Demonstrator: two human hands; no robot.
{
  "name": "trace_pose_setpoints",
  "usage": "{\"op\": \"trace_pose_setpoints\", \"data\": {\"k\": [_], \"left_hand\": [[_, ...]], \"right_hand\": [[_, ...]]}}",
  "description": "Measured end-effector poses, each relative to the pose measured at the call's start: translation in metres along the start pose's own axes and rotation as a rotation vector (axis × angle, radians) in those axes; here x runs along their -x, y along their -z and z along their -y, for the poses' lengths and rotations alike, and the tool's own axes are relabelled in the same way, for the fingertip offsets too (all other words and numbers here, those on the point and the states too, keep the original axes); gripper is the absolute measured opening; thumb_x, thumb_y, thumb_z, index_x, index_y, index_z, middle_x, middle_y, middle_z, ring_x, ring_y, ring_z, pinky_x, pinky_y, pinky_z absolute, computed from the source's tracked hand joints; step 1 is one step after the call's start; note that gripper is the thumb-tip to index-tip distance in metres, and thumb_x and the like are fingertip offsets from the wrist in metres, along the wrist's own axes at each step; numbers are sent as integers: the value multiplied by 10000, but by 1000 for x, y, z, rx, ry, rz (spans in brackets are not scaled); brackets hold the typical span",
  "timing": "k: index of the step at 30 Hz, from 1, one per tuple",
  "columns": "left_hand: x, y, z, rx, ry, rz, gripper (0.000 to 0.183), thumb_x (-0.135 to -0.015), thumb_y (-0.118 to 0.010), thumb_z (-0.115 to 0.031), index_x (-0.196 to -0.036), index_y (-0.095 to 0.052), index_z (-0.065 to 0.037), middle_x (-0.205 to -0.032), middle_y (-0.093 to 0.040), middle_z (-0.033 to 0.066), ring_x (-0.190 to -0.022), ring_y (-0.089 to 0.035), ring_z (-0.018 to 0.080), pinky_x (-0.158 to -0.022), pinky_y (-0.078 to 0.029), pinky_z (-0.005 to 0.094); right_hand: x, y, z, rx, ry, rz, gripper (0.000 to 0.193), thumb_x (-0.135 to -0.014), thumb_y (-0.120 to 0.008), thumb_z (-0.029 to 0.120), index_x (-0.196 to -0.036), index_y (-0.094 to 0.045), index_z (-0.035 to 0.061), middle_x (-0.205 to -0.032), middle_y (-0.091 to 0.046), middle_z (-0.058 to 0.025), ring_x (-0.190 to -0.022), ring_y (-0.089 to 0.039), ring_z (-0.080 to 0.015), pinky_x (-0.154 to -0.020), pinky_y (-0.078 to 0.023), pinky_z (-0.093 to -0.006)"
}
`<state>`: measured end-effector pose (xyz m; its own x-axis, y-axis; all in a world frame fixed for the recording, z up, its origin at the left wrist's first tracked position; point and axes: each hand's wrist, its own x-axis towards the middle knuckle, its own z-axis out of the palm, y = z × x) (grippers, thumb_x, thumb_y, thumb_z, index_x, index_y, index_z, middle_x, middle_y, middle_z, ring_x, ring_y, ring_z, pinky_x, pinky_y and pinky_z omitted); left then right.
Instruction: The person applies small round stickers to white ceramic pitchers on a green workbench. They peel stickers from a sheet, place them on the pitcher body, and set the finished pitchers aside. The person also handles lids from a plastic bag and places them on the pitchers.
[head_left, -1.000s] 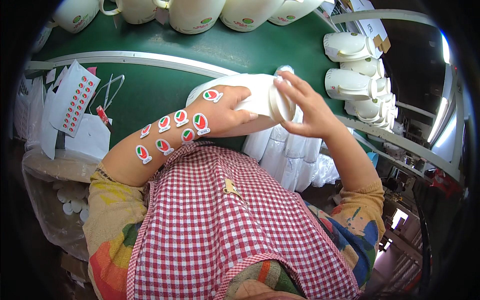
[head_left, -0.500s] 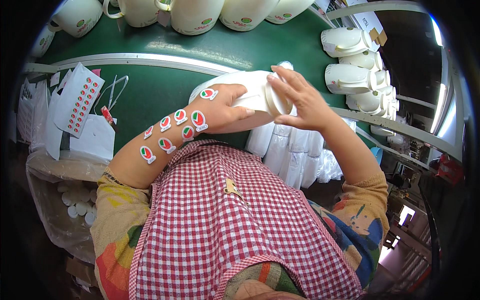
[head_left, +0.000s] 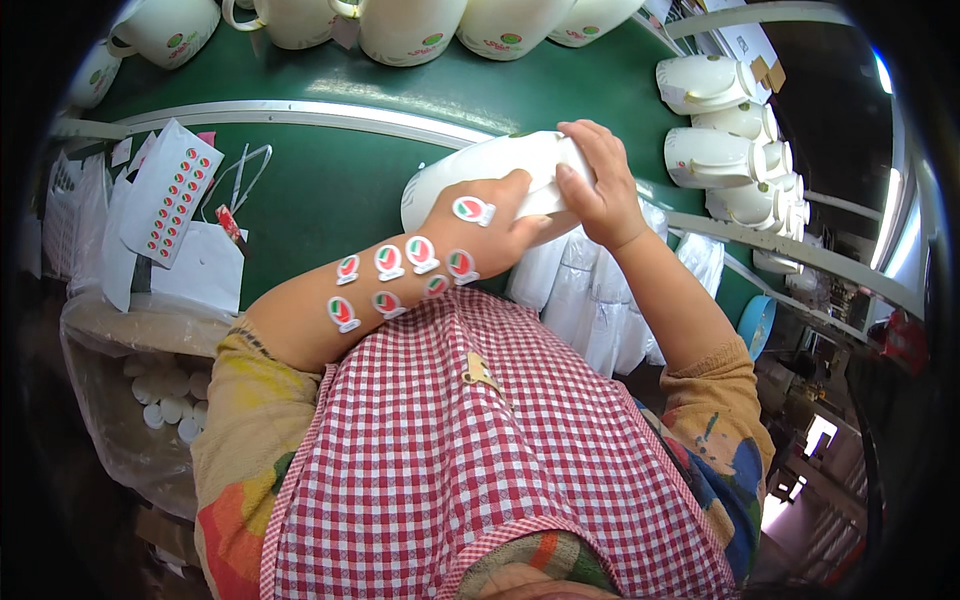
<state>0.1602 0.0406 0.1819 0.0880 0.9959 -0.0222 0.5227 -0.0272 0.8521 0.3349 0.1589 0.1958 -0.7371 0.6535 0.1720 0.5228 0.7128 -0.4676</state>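
A white plastic jug [head_left: 432, 187] lies tilted on its side over the green bench, in front of my apron. My left hand [head_left: 490, 215] is closed on its near side, with the thumb and forefinger showing and the other fingers hidden. The right hand [head_left: 605, 185] wraps round the jug's right end, thumb on the near face and fingers over the far edge. A pale round rim or lid at that end is mostly covered by those fingers. Several red, green and white stickers [head_left: 420, 253] are stuck along my left hand and forearm.
Several white jugs [head_left: 410, 30] stand beyond the metal rail [head_left: 300, 112]; more lie stacked [head_left: 715, 157] at the right. Sticker sheets [head_left: 178, 190] hang at the left above a plastic-lined box of white caps [head_left: 165, 400]. Clear plastic bags [head_left: 580, 300] hang by the bench's near edge.
The right hand's spread fingers have closed round the jug's end. Both hands and the jug sit slightly farther right in view, and the rim shows less.
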Motion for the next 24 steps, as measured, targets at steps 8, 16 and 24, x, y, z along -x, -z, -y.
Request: {"op": "trace_pose_setpoints", "data": {"k": [8,16,24], "left_hand": [[-4,-13,-16,-12,-65,121,340,-865,-597,-303,-1030,-587,-7,-849,-668,196,-804,-653,344,-737,-506,421],[-18,-116,25,348,-79,-183,340,-873,-603,-322,-1118,-609,-86,-1065,-643,121,-961,-647,258,-813,-523,347],[-21,-64,4,101,-182,-56,294,-866,-597,-280,-1053,-625,-55,-981,-652,143,-938,-640,270,-801,-515,361]], "right_hand": [[-10,45,52,-278,-3,254,217,-851,-571,191,-965,-662,30,-947,-632,-109,-880,-600,-281,-793,-470,-375],[-41,44,90,-30,175,685,163,-757,-618,105,-874,-688,17,-859,-631,-102,-825,-606,-284,-728,-483,-369],[-47,48,94,-46,206,569,93,-713,-652,73,-778,-635,8,-803,-605,-94,-806,-603,-274,-706,-483,-363]]}}
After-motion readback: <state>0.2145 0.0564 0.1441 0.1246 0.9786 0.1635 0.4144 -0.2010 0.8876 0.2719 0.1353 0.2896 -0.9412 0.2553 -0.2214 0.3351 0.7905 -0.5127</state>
